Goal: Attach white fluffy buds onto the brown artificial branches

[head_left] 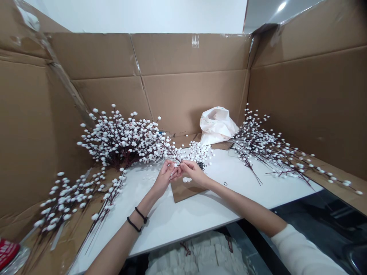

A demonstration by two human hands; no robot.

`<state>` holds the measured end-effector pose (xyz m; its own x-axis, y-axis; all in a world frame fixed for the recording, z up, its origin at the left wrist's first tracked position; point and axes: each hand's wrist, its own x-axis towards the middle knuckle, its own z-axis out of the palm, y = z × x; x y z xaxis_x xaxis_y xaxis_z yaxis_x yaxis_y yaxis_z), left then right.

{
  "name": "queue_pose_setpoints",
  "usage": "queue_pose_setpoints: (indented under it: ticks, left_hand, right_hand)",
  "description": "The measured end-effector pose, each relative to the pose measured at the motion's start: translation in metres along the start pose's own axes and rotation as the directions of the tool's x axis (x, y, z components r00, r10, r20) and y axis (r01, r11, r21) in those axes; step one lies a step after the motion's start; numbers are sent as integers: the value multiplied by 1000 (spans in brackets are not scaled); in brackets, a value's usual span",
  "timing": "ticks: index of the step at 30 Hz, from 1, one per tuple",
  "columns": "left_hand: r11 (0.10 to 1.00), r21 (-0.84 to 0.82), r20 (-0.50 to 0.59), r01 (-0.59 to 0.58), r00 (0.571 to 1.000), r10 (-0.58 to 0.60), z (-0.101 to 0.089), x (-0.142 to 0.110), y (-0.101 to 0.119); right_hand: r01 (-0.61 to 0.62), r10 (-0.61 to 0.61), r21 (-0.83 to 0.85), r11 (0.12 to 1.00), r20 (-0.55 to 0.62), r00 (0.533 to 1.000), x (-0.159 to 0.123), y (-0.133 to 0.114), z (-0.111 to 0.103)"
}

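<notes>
From where I stand, the right grip (193,172) is drawn to a narrow pinch, thumb against fingers, on the lower end of a white-berried branch (167,149). The left grip (165,175) meets it fingertip to fingertip; its fingers are bunched, and I can't tell whether they have hold of the stem too. From that meeting point the branch slants up and away to the left, its berries running in among the large bunch (114,133) behind.

Under the hands lies a brown board (183,193), with some white pieces (187,179) on it. Just beyond is a heap of loose berries (197,152), small black rings (202,166) beside it; a single ring (225,183) sits apart on the white table (163,219). Further out, a white bag (216,128) slumps near the cardboard wall (195,91), more berry stems (263,143) spread to its right, and others (65,194) lie at near left.
</notes>
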<state>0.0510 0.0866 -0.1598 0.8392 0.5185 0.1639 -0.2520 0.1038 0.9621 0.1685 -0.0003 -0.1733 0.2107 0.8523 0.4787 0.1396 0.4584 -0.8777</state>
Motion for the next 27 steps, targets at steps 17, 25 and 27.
queue_pose_setpoints:
  ticks: [17,25,27]
  left_hand:
    - [999,43,11,-3,1000,3,1,2,3]
    - [999,40,7,-20,1000,20,4,0,3]
    - [999,45,-2,-21,1000,21,5,0,2]
  right_hand:
    - [33,-33,-19,999,-6,999,3,1,-3]
    - [10,-10,11,1000,-1,1000,4,3,-4]
    - [5,-5,15,1000,-1,1000,4,5,-4]
